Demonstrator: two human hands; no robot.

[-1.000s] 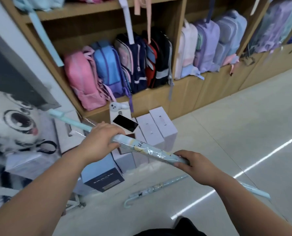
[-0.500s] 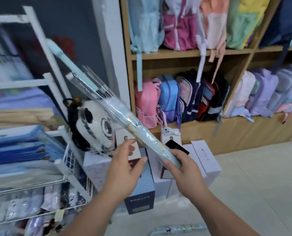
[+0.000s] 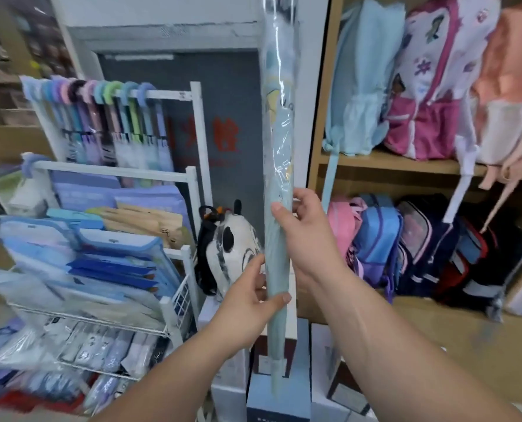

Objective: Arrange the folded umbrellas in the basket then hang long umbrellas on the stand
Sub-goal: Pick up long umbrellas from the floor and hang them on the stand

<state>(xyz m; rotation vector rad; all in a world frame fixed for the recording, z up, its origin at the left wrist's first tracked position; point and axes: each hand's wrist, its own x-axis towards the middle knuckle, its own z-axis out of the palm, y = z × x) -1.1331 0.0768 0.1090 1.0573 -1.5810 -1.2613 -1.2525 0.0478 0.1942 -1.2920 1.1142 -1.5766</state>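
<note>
A long pale-blue umbrella (image 3: 279, 141) in clear plastic wrap stands nearly upright in the middle of the head view, its top past the frame's upper edge. My left hand (image 3: 247, 312) grips its lower shaft, thumb across the front. My right hand (image 3: 302, 229) holds it higher up, fingers curled behind it. A white stand (image 3: 194, 126) at the left carries a row of hanging long umbrellas (image 3: 107, 117) with pastel hook handles on its top rail. A wire basket (image 3: 174, 303) on the stand's lower part holds flat packaged goods.
Wooden shelves (image 3: 384, 161) at the right hold several backpacks. A panda-face bag (image 3: 229, 248) sits beside the stand. Boxes (image 3: 279, 394) are stacked on the floor right under the umbrella. Packaged items fill the stand's bottom tier (image 3: 55, 379).
The umbrella has swung from slanting up-left to nearly upright. My left hand, open a moment ago, now grips the shaft. The view has lifted and turned left toward the stand.
</note>
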